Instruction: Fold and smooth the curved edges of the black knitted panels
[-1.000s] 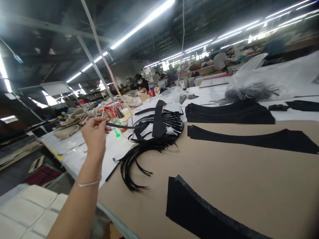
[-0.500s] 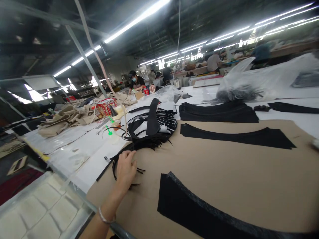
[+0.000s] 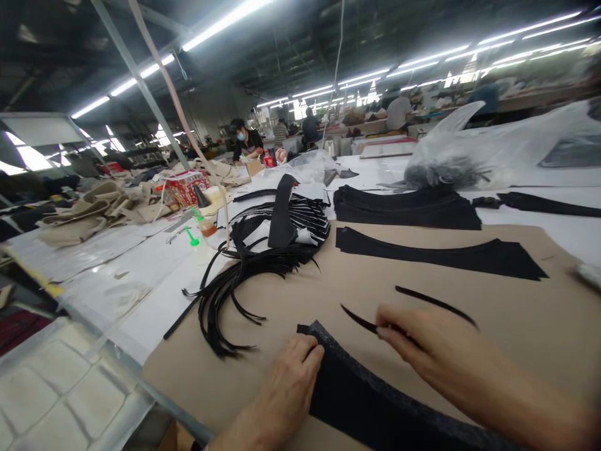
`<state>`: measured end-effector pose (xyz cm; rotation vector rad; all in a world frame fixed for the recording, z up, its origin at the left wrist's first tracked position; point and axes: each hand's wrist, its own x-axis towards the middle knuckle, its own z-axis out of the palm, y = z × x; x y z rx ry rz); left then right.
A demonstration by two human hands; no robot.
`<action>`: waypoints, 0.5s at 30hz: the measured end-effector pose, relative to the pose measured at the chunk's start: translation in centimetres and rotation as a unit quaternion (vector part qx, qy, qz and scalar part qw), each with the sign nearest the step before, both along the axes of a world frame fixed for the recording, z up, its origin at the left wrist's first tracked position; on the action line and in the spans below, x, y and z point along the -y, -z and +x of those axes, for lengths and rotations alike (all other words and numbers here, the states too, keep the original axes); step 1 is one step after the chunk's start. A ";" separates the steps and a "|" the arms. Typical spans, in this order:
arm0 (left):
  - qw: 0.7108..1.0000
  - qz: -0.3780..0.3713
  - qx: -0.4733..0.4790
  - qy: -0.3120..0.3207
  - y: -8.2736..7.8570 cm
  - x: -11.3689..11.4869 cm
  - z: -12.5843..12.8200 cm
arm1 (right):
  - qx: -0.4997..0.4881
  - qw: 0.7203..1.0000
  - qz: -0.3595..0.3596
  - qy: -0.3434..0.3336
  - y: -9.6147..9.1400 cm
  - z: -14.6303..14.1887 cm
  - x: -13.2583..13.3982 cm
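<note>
My left hand is closed on the left end of a curved black fabric panel with a greyish band along its upper edge. Pinched in my right hand is a thin black strip, its pointed end sticking out to the left above the panel. Another length of black strip shows just beyond that hand; its right end passes behind the forearm, and I cannot tell whether it is the same piece. A bundle of curved black strips lies left of my hands on the brown board.
Further back lie a single black panel, a panel stack and a pile of black-and-white pieces. Green-capped bottles stand left, near a hanging hose. A clear plastic bag sits back right. A masked person works beyond.
My left hand has left the strip bundle and moved right onto the near panel's end. My right hand has come into view with a black strip. The view has shifted slightly.
</note>
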<state>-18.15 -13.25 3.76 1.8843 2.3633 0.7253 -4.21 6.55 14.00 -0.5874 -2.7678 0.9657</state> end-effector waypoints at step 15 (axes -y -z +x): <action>0.998 0.069 -0.013 0.001 0.4 0.1 -1.3 | 0.149 0.923 -0.354 0.029 7.2 -5.0 3.6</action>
